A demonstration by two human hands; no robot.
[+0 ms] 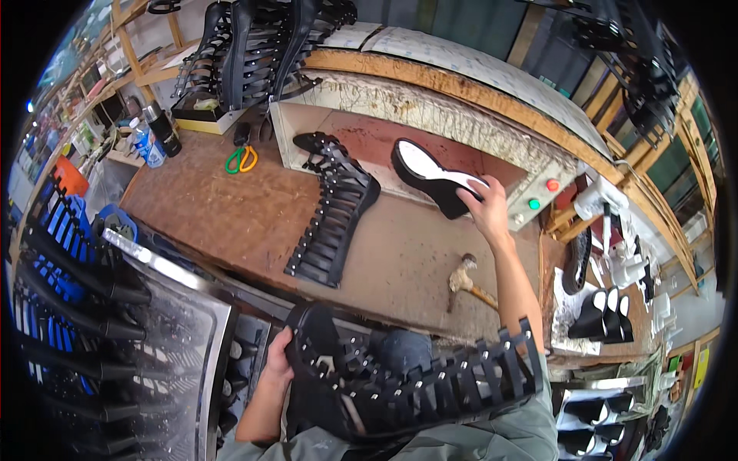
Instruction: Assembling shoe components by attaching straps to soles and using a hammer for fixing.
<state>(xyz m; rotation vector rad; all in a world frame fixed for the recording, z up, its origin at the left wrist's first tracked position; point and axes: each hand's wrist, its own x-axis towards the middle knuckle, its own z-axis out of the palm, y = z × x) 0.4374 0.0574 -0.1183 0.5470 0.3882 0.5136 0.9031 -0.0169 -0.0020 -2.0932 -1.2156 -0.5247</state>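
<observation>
My left hand (278,361) grips the toe end of a tall black strappy boot (330,384), which lies sideways across my lap with its studded, cut-out shaft pointing right. Out over the bench, my right hand (490,206) pinches the heel end of a black wedge sole (438,184) with a white upper face. That sole is tilted in front of the opening of a box-like cabinet (369,138) with a reddish inside. Another black strappy boot (334,215) lies on the bench, its toe at the cabinet's opening. Below the sole rests a hammer (469,284).
On the bench (200,207) are scissors (242,157) with green and orange handles and a water bottle (146,142). Red and green buttons (543,194) sit on the cabinet's right end. More boots (254,54) stand at the back left; wedge soles (603,315) stand at right.
</observation>
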